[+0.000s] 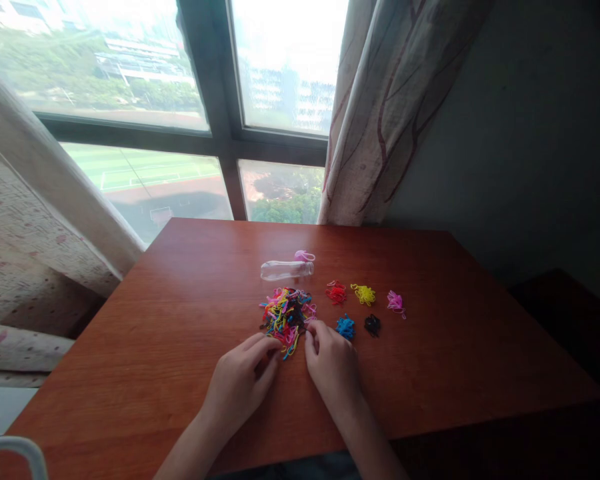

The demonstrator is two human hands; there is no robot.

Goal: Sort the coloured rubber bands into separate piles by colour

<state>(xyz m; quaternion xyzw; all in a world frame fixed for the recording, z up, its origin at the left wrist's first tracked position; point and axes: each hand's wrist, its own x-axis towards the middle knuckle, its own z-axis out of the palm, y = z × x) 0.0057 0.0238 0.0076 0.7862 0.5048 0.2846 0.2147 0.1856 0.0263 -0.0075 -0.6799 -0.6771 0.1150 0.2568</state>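
Note:
A mixed pile of small coloured loops [291, 313], looking like thin elastic bands, lies on the table in front of me. At its near left edge is my left hand [241, 373], thumb and fingertips curled together against the loops. My right hand [333, 360] pinches at the pile's right edge; its fingertips hide whatever is between them. To the right lie single-colour heaps: red loops [337, 293], yellow loops [364, 295], pink loops [395, 302], blue loops [345, 327] and black loops [373, 325]. The blue heap sits just beyond my right knuckles.
Behind the pile lies a clear plastic tube-like container [287, 270], with a pink looped piece [305, 256] beside it. The brown wooden table [180, 313] reaches to a window [225, 140] with curtains [365, 113] on both sides. A white curved bar [20, 445] stands at lower left.

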